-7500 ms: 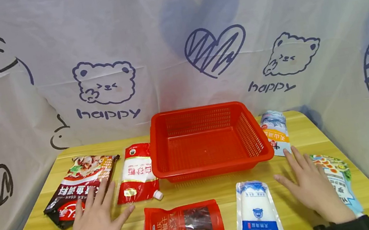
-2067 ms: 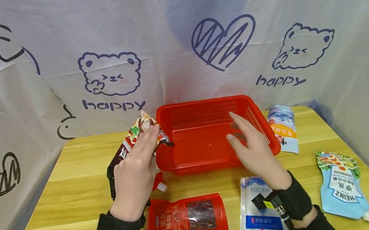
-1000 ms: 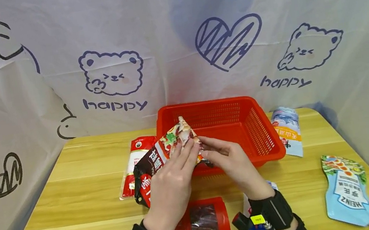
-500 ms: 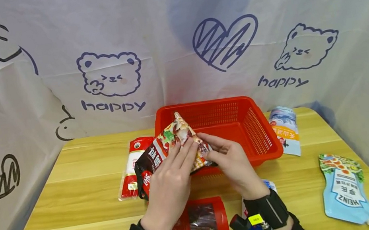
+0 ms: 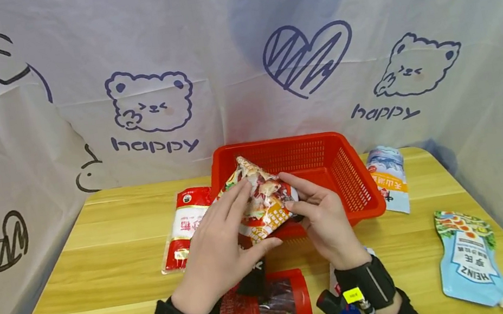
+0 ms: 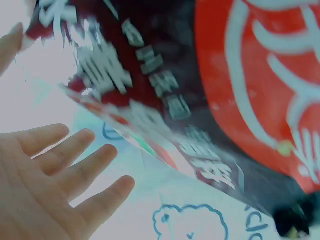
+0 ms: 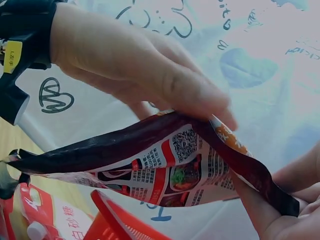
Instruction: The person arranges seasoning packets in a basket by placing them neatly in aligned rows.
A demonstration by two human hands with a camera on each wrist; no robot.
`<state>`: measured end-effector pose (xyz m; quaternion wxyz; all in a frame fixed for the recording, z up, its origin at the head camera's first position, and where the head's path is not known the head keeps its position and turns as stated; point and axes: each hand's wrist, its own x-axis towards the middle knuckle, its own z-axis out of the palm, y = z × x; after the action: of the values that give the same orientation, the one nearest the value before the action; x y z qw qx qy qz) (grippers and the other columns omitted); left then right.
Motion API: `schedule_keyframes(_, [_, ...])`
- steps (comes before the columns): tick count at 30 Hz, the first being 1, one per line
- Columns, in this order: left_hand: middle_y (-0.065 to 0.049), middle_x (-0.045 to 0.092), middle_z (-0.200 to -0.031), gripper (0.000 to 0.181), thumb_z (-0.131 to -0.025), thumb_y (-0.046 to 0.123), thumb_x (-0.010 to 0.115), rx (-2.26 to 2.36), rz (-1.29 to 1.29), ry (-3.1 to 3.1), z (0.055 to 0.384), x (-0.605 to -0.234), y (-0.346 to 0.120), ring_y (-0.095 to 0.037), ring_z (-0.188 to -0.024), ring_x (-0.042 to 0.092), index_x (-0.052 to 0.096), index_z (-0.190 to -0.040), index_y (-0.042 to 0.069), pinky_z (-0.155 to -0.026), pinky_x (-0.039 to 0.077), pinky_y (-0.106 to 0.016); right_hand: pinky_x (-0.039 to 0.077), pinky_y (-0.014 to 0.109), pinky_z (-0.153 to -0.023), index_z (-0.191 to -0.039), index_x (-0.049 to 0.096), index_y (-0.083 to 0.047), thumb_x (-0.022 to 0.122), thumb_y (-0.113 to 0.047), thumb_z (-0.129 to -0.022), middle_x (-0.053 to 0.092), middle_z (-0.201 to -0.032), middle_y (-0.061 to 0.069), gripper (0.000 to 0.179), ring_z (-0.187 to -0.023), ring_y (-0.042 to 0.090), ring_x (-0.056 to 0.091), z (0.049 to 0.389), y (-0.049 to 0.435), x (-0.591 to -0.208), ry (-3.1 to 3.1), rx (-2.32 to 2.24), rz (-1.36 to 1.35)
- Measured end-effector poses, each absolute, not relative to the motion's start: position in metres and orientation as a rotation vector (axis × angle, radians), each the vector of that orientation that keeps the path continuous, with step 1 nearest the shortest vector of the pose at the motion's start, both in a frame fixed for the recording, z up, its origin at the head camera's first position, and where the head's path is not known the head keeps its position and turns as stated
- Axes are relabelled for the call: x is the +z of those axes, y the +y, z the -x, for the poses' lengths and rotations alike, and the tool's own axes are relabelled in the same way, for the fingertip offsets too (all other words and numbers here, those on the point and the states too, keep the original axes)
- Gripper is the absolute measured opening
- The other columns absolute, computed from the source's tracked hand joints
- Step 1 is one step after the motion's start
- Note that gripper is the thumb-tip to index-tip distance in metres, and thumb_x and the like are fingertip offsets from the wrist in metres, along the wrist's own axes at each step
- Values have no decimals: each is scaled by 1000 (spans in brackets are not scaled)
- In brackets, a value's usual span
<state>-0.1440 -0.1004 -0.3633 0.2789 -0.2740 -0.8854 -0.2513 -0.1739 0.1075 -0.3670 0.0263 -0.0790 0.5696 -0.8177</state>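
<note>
Right grip (image 5: 322, 217) pinches fish seasoning packet (image 5: 267, 203) at right edge. Left grip (image 5: 213, 256), fingers straight, lies over its left side.

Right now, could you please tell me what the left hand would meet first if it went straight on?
Probably the food packet, which the left hand points toward in the head view; the red basket lies beyond. Any gap before the packet is hard to judge.

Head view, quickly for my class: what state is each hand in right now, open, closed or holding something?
Left hand: open, fingers straight.
Right hand: holding the food-picture packet, pinched at its edge.
</note>
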Motion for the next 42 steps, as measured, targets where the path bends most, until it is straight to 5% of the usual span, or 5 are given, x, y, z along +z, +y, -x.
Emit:
schedule_keyframes(5, [-14,40,-163,91,-95,64,63,-810,607,-2475,150,-361,-120,-33,-147,43,36,-161,7,-116,40,-54,61,30,-86,-149,51,4,54,13,-97,64,-139,16,53,-113,20,68,176,112,-365,1736,-2540,302])
schedule_keyframes(11, [-15,32,-168,83,-102,54,59,-1044,386,-2634,158,-362,-145,-36,-153,32,27,-165,9,-118,32,-63,61,33,-89,-149,53,2,53,13,-98,68,-134,10,52,-110,21,70,173,119,-361,1705,-2547,375])
schedule_keyframes(21, [-14,63,-138,68,-105,48,58,-1566,427,-2688,173,-373,-158,-26,-114,66,38,-159,11,-96,57,-47,60,35,-91,-147,57,-2,53,10,-98,69,-133,9,50,-111,22,70,167,122,-356,1660,-2541,492])
schedule_keyframes(28, [-11,72,-109,42,-107,38,58,-1649,487,-2597,174,-375,-158,-20,-91,70,60,-139,10,-78,60,-37,59,36,-93,-145,59,-4,54,9,-98,69,-133,8,49,-114,23,69,168,120,-358,1666,-2505,501])
schedule_keyframes(42, [-10,71,-100,25,-108,30,58,-1520,413,-2565,169,-372,-153,-17,-85,68,64,-117,7,-74,57,-36,57,35,-98,-148,56,-3,56,4,-98,62,-143,10,50,-123,26,62,172,118,-362,1771,-2404,393])
